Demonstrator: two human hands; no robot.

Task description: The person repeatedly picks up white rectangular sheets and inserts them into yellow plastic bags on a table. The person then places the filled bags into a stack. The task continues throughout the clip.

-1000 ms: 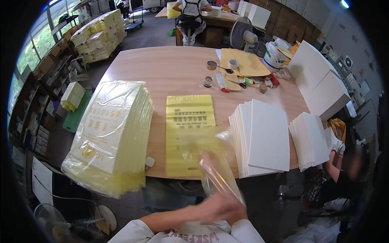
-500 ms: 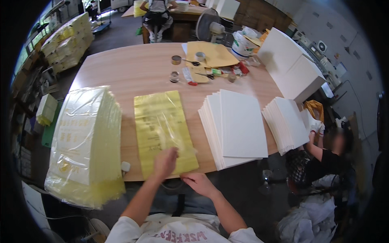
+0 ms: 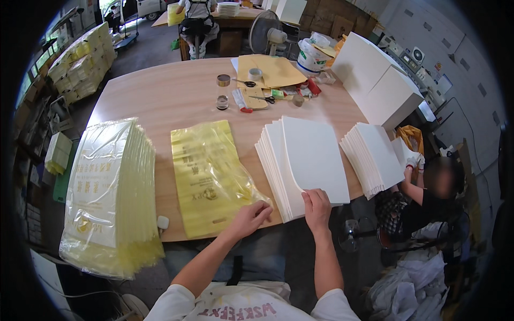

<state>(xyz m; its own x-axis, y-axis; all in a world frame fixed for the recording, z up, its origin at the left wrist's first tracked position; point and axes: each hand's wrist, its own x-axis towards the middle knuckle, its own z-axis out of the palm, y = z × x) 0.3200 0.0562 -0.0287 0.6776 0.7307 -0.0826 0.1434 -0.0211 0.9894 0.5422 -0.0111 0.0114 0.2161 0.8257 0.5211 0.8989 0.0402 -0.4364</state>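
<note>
A flat yellow plastic bag (image 3: 201,176) with a handle slot lies on the table in front of me. My left hand (image 3: 251,218) is closed at its lower right side, fingers pinching the film, which is drawn out and wrinkled toward them. My right hand (image 3: 317,207) grips the near edge of the top white paper sheets (image 3: 316,155) on the middle stack. Their near left corner bends up from the layers below. How many sheets it holds I cannot tell. To the left stands a tall fanned pile of filled yellow-and-white bags (image 3: 101,182).
Another white paper stack (image 3: 375,158) stands on the right, near a seated co-worker (image 3: 428,187) in white gloves. Tape rolls (image 3: 223,80), scissors (image 3: 270,99) and brown envelopes (image 3: 273,69) lie toward the back. Tall white boards (image 3: 369,80) stand at the far right; a fan (image 3: 266,33) is behind the table.
My left hand has moved right from over the bag to its side, pulling the film. My right hand has gone from the table edge to the white stack and lifted a corner.
</note>
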